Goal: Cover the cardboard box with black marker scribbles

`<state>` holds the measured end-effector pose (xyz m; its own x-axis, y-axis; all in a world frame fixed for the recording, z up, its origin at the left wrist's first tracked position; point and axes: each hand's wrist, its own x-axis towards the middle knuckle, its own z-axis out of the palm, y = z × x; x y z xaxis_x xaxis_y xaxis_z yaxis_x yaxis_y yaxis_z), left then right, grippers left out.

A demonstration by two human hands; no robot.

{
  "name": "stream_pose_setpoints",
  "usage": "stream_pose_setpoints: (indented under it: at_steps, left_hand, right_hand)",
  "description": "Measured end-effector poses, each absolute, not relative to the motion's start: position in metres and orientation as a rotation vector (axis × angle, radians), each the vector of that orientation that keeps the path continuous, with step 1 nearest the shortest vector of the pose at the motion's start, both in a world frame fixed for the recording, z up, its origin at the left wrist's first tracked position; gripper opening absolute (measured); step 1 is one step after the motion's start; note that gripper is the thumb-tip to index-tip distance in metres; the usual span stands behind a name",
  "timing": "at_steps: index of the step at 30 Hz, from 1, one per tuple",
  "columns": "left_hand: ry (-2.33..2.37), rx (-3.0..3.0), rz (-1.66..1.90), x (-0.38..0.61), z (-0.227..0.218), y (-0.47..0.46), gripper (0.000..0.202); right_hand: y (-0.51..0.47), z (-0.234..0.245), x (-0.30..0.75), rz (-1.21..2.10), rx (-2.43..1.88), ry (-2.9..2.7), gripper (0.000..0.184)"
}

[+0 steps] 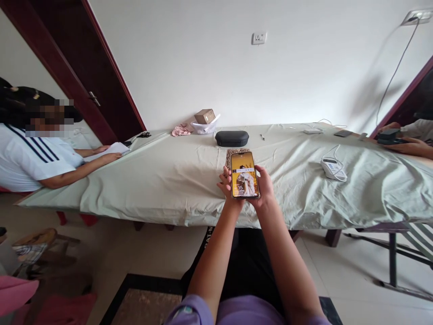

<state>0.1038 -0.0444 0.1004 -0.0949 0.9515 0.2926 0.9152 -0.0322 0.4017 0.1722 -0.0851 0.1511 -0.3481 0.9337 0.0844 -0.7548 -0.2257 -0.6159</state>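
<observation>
head view, hands: left hand (226, 181) + right hand (264, 184) both wrapped round a phone (245, 174), fingers curled on its long edges, held upright over the near edge of the bench (162, 180).
phone: lit screen w/ orange picture, faces the wearer; slim, glassy, rounded corners.
step (judgement): looks like lock screen up, phone just being looked at or woken; any swipe would need a thumb freed while the other hand keeps the grip.
behind phone: patterned flat thing (233, 153) lies on the cloth, partly hidden; can't tell what.
bench cover: pale green cloth, soft, creased.
other bits: black oval case (232, 138), smooth, matte; small cardboard box (204, 116); white device w/ cable (333, 169).
others: person at left, arm (81, 169) on bench by paper (111, 149); another's hands (409, 144) far right.
</observation>
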Motion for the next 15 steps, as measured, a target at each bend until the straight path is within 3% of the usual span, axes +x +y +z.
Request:
stream_pose_setpoints:
  at_steps: [11, 15]
  left_hand:
    - [2.123, 2.026, 0.871, 0.110, 0.100, -0.042, 0.060]
    - [2.081, 2.060, 0.882, 0.102, 0.105, -0.046, 0.059]
  right_hand:
    - [-0.096, 0.163, 0.170, 1.882, -0.263, -0.646, 0.049]
    - [-0.088, 0.158, 0.179, 1.757, -0.357, -0.715, 0.050]
